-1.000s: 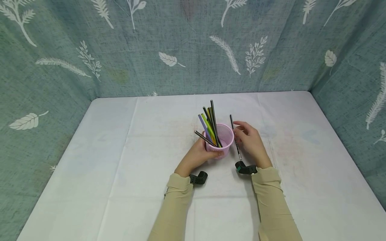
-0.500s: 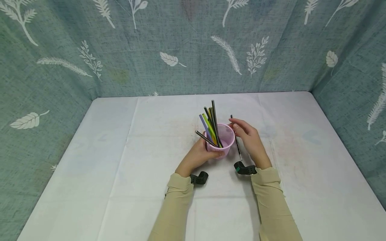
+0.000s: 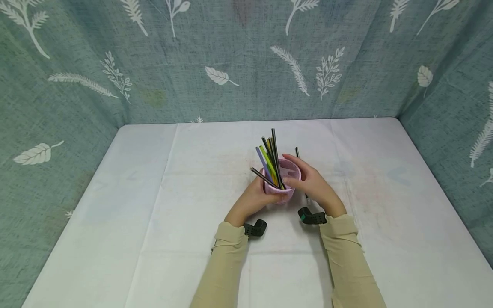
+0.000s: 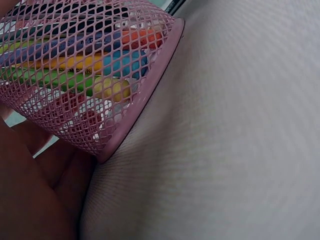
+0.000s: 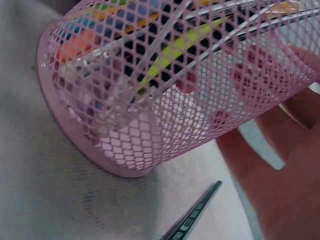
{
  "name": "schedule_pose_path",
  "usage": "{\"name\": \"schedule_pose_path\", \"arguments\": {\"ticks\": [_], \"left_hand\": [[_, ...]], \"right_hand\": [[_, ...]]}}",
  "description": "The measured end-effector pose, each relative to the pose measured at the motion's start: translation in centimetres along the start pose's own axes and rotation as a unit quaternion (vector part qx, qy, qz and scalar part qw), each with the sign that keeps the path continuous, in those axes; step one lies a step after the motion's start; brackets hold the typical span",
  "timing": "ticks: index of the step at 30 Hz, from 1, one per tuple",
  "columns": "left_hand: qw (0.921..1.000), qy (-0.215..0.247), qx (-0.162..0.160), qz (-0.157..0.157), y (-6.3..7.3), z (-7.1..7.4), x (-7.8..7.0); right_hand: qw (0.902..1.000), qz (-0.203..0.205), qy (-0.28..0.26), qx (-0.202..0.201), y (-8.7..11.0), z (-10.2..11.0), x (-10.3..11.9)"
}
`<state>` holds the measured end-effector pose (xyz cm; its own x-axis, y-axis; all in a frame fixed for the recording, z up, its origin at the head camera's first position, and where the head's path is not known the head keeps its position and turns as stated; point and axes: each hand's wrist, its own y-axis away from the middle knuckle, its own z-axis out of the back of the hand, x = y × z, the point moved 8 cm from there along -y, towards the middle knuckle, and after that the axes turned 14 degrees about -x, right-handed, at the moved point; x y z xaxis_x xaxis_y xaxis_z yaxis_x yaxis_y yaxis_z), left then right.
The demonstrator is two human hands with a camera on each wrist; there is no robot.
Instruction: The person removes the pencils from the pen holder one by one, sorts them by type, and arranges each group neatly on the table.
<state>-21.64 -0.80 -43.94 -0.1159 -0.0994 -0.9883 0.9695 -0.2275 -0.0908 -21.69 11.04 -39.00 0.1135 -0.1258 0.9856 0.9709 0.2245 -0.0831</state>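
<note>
A pink mesh pen cup (image 3: 291,191) stands on the table in the head view, with several slim pens or pencils (image 3: 271,161) leaning to its left side. My left hand (image 3: 252,197) grips the cup from the left, thumb across its near wall. On the right, my right hand (image 3: 313,184) holds the cup, its thumb at the rim and fingers around the far side. The right wrist view has the mesh wall (image 5: 187,112) close up, with fingers behind it. A slim dark pen or pencil (image 3: 297,152) lies on the table beside the cup, partly hidden under my right hand.
White cloth (image 3: 181,205) covers the table. Behind and at both sides hangs a grey-green curtain (image 3: 246,98) with white leaf prints. Each wrist wears a black strap with a camera (image 3: 256,228).
My right hand has left the dark pen or pencil on the table and moved left onto the cup. The left hand keeps its grip on the cup.
</note>
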Motion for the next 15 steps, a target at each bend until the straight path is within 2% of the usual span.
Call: {"name": "schedule_pose_path", "arguments": {"ticks": [6, 10, 15], "left_hand": [[0.9998, -0.017, 0.01, 0.0, 0.6, 0.0, -1.9], [0.9997, -0.023, 0.011, -0.002, 0.6, 0.0, -2.0], [0.9993, -0.017, 0.032, -0.007, 0.8, 0.1, -2.0]], "right_hand": [[0.9991, -0.004, 0.005, 0.042, -0.5, -0.6, -1.7], [0.9989, 0.005, 0.01, 0.046, -0.7, -0.5, -2.1], [0.9987, 0.0, 0.014, 0.05, -0.6, -0.5, -2.3]]}}
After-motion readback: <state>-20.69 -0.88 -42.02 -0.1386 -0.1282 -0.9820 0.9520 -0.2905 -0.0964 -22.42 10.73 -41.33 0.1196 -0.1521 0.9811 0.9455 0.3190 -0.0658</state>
